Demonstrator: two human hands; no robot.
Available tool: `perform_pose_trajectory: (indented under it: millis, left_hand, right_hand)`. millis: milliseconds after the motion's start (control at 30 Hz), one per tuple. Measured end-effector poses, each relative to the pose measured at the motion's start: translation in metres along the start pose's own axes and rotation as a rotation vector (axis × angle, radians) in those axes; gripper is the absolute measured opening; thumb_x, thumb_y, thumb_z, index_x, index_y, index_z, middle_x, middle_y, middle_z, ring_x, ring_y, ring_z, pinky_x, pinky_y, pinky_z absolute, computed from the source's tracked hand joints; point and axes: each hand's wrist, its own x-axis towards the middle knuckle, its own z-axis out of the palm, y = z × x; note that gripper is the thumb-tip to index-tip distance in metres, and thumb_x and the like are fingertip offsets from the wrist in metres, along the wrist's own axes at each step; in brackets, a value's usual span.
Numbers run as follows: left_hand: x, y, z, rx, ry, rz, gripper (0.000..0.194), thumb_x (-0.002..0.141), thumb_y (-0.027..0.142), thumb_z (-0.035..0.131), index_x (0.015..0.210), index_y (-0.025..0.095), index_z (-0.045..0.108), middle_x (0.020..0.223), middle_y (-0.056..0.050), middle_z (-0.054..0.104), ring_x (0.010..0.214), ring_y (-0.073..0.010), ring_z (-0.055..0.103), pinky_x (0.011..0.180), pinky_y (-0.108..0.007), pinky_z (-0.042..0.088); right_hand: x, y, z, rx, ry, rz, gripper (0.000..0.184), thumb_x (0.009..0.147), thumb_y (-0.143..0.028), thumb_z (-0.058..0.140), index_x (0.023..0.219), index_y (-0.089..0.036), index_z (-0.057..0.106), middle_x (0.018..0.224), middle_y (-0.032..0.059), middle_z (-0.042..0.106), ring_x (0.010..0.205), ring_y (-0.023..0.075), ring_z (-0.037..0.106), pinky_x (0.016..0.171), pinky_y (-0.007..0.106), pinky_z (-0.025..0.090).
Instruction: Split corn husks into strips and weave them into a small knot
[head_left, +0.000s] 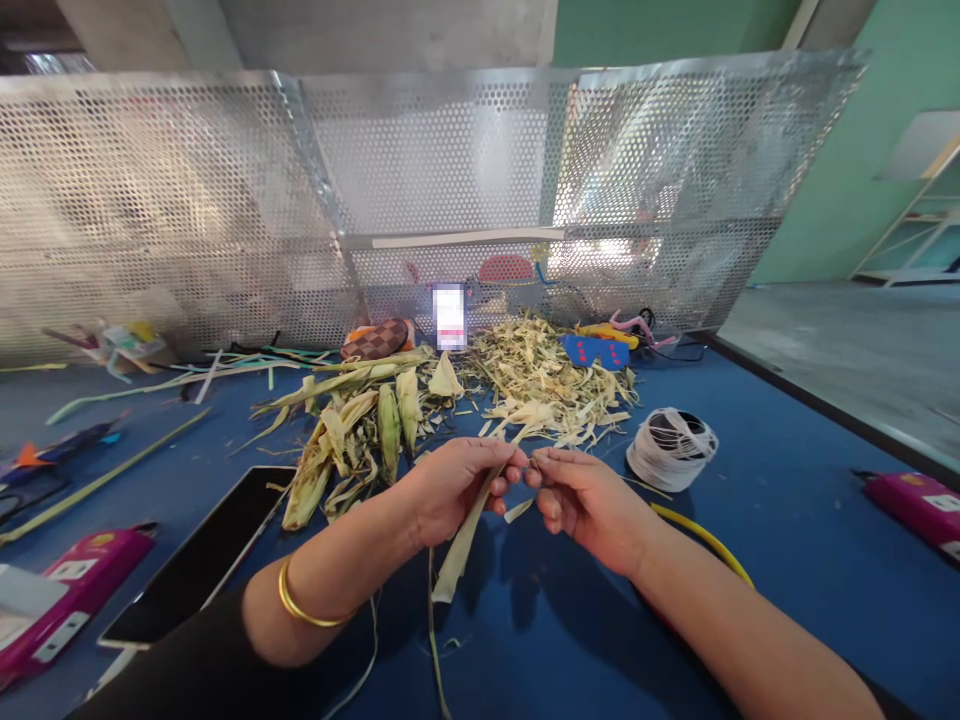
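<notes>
My left hand [459,487] is closed, with thumb and fingers pinching a pale strip of dried corn husk [461,555] that hangs down toward me. Close beside it, my right hand [581,495] is also pinched shut, its fingertips almost meeting those of the left. A small piece of husk [519,512] shows below the right fingers; exactly how it is gripped is partly hidden. Beyond my hands lie whole dried corn husks [390,420] and a heap of torn husk shreds [540,370]. To the right stands a spool of white string [673,450].
On the blue table [795,520], a black tablet-like device [202,555] and a magenta power strip [82,585] lie left. Another magenta power strip [915,510] is at the right. A perforated metal screen [442,150] closes the back. A yellow cord [709,540] runs under my right forearm.
</notes>
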Motion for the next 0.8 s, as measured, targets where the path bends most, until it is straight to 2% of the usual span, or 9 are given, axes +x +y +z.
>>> perform_pose_trajectory:
  millis: [100, 167, 267, 400, 600, 800]
  left_hand:
    - [0.001, -0.001, 0.000, 0.032, 0.019, 0.018, 0.016, 0.080, 0.021, 0.054, 0.069, 0.012, 0.061, 0.055, 0.002, 0.049, 0.044, -0.0057, 0.041, 0.044, -0.017, 0.038]
    - [0.001, -0.001, -0.001, 0.058, 0.043, 0.049, 0.014, 0.079, 0.023, 0.057, 0.071, 0.012, 0.063, 0.054, 0.003, 0.048, 0.043, -0.0049, 0.040, 0.043, -0.017, 0.036]
    - [0.001, -0.001, -0.002, 0.083, 0.082, 0.091, 0.016, 0.076, 0.026, 0.061, 0.076, 0.011, 0.066, 0.054, 0.004, 0.046, 0.043, -0.0043, 0.037, 0.042, -0.016, 0.032]
    - [0.001, -0.001, -0.002, 0.078, 0.106, 0.117, 0.019, 0.073, 0.029, 0.064, 0.078, 0.011, 0.067, 0.054, 0.005, 0.045, 0.044, -0.0037, 0.034, 0.042, -0.017, 0.027]
    - [0.000, -0.002, -0.001, 0.251, 0.084, 0.130, 0.022, 0.072, 0.033, 0.063, 0.075, 0.012, 0.069, 0.054, 0.004, 0.045, 0.043, -0.0041, 0.032, 0.041, -0.018, 0.026]
    - [-0.003, 0.000, -0.001, 0.536, 0.055, 0.196, 0.023, 0.075, 0.035, 0.056, 0.068, 0.015, 0.065, 0.053, 0.004, 0.043, 0.044, -0.0067, 0.034, 0.042, -0.020, 0.027]
  right_hand:
    - [-0.003, -0.002, 0.001, -0.045, -0.032, 0.059, 0.023, 0.068, -0.034, 0.071, 0.071, -0.016, 0.058, 0.050, -0.0101, 0.040, 0.035, 0.0016, 0.029, 0.036, 0.018, 0.031]
    - [-0.005, -0.004, 0.001, -0.156, -0.030, 0.027, 0.023, 0.071, -0.038, 0.068, 0.073, -0.017, 0.058, 0.047, -0.0112, 0.034, 0.035, 0.0026, 0.026, 0.037, 0.019, 0.031]
    - [-0.005, -0.006, -0.001, -0.483, 0.065, -0.158, 0.022, 0.074, -0.040, 0.063, 0.070, -0.019, 0.058, 0.043, -0.0103, 0.031, 0.036, 0.0060, 0.031, 0.040, 0.022, 0.033]
    - [-0.006, -0.010, -0.005, -0.860, 0.212, -0.412, 0.021, 0.079, -0.039, 0.056, 0.068, -0.021, 0.058, 0.043, -0.0063, 0.039, 0.039, 0.0099, 0.039, 0.043, 0.024, 0.030]
    - [-0.010, -0.014, -0.006, -1.114, 0.323, -0.730, 0.020, 0.082, -0.035, 0.055, 0.068, -0.021, 0.057, 0.055, -0.0024, 0.045, 0.051, 0.0117, 0.039, 0.049, 0.025, 0.029]
    - [-0.011, -0.016, -0.010, -1.290, 0.314, -0.897, 0.012, 0.082, -0.029, 0.055, 0.074, -0.021, 0.059, 0.060, -0.0016, 0.047, 0.052, 0.0118, 0.042, 0.052, 0.025, 0.032]
